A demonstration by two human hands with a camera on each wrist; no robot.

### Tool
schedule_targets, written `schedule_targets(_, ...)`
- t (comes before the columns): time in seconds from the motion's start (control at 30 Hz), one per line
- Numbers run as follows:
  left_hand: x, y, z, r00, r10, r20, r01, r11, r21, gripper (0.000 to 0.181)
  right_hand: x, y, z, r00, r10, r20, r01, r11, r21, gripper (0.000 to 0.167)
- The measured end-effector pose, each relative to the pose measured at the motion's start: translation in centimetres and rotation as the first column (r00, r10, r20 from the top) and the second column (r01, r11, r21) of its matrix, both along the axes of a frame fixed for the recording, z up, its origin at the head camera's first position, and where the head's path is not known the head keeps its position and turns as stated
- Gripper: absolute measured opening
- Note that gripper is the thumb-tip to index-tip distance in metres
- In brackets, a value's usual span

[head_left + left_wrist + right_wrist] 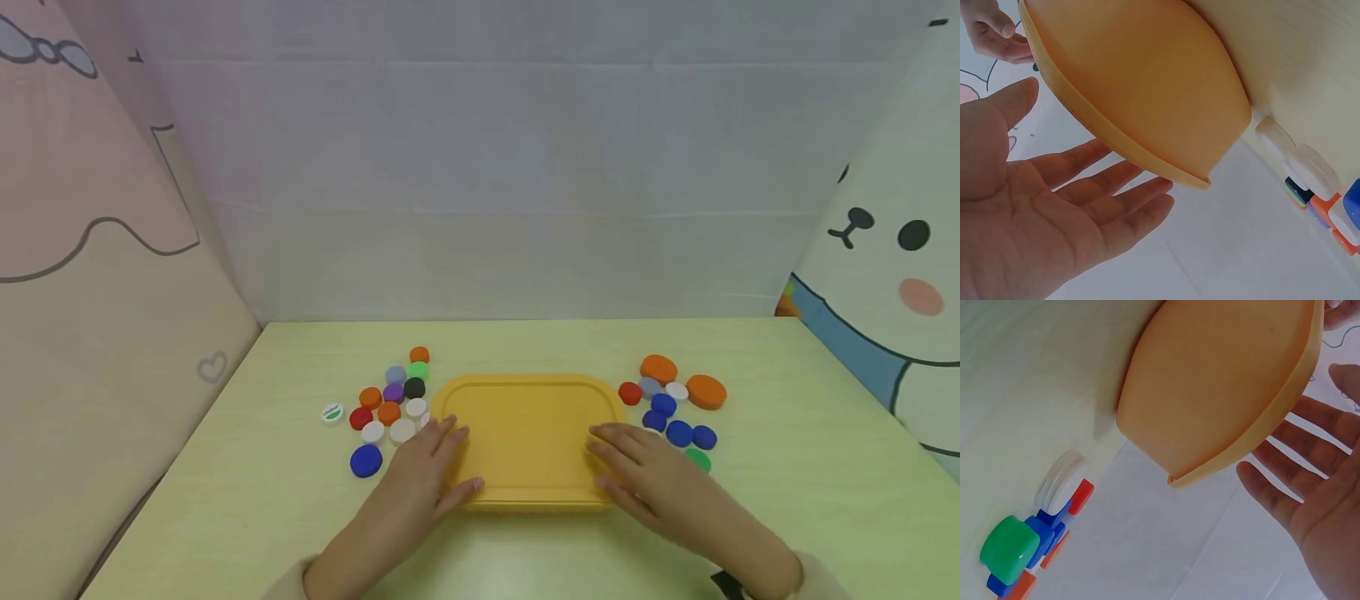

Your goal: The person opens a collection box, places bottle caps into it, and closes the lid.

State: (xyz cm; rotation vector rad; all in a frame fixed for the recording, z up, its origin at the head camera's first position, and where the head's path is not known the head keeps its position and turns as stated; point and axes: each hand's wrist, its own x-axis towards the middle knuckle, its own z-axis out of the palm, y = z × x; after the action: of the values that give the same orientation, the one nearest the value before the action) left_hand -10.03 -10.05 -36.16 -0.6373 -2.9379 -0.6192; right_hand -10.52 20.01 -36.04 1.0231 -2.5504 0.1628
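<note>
Nearest, a pale sleeve (291, 579) ends at each wrist, and a dark item shows beside the right one. The left hand (426, 467) rests with its fingertips on the left edge of the yellow container (532, 437); the right hand (648, 475) is placed likewise at the right edge. Both hands have fingers extended and apart, thumbs spread away, palms clear of the walls; neither is clamped on anything. The container stands centrally on the table (225, 517), between the two hands, its walls tapering downward below a projecting rim.

Left of the container lies a loose group of caps. From near to far: a dark blue cap (366, 461), white ones, a red cap (361, 418), orange ones, a purple cap (393, 393), a black cap (414, 388) and a light green cap (417, 371). One white cap with a green marking (332, 413) sits apart, farther left.

Right of the container, a green cap (698, 461) lies nearest, followed by several blue ones, then two larger orange caps (707, 392). Beyond the table's far edge hangs a pale backdrop (487, 183).
</note>
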Motion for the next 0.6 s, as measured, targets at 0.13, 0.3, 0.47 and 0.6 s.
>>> schedule_targets(0.13,0.14,0.08,-0.24,0.999,-0.024,0.029,0.024,1.000,0.009,0.062,0.23,-0.10,-0.15,0.999,0.009,0.049,-0.012,0.999,0.053,0.040)
schedule_targets(0.3,0.11,0.11,-0.34,0.998,-0.050,0.041,0.051,0.999,-0.016,0.066,0.37,-0.10,-0.30,0.998,0.031,0.061,-0.036,0.997,0.071,0.040)
schedule_targets(0.47,0.09,0.11,-0.35,0.997,-0.070,0.033,0.072,0.995,-0.069,0.067,0.37,0.04,-0.45,0.998,0.053,0.033,-0.056,0.996,0.073,0.044)
schedule_targets(0.6,0.16,0.08,-0.25,0.995,-0.096,-0.003,0.095,0.988,-0.122,0.067,0.30,0.08,-0.56,0.997,0.078,0.006,-0.078,0.994,0.073,0.046)
